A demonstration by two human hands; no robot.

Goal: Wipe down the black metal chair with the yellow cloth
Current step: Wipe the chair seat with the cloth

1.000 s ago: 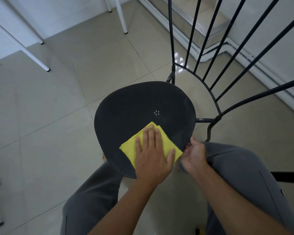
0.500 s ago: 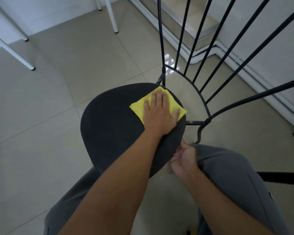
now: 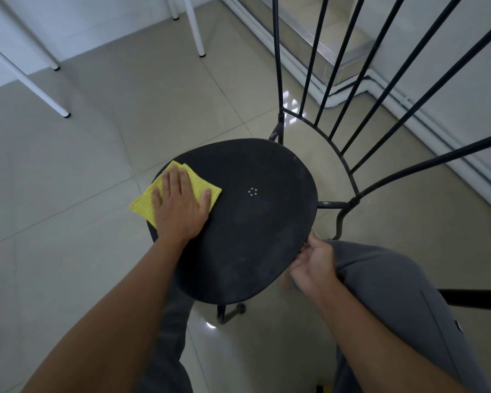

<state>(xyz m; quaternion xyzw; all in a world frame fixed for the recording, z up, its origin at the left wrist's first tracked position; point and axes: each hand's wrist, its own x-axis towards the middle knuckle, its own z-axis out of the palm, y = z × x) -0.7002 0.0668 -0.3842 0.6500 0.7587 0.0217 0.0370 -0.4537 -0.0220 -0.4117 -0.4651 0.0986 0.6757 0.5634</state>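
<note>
The black metal chair (image 3: 255, 228) stands in front of me, its round seat dusty, its thin back bars fanning up at the right. A folded yellow cloth (image 3: 201, 187) lies on the seat's left edge, partly overhanging it. My left hand (image 3: 179, 205) presses flat on the cloth with straight fingers. My right hand (image 3: 312, 265) grips the seat's right rim with curled fingers, beside my grey trouser knee.
White furniture legs (image 3: 40, 89) stand on the beige tiled floor at the upper left, and another white leg (image 3: 194, 26) at the top middle. A white skirting and a step (image 3: 323, 52) run behind the chair back. A black bar (image 3: 474, 299) crosses at the right.
My left hand has slid the cloth from the seat's near edge to its back by the bars, then across to the left edge. My right hand has stayed on the seat's right rim.
</note>
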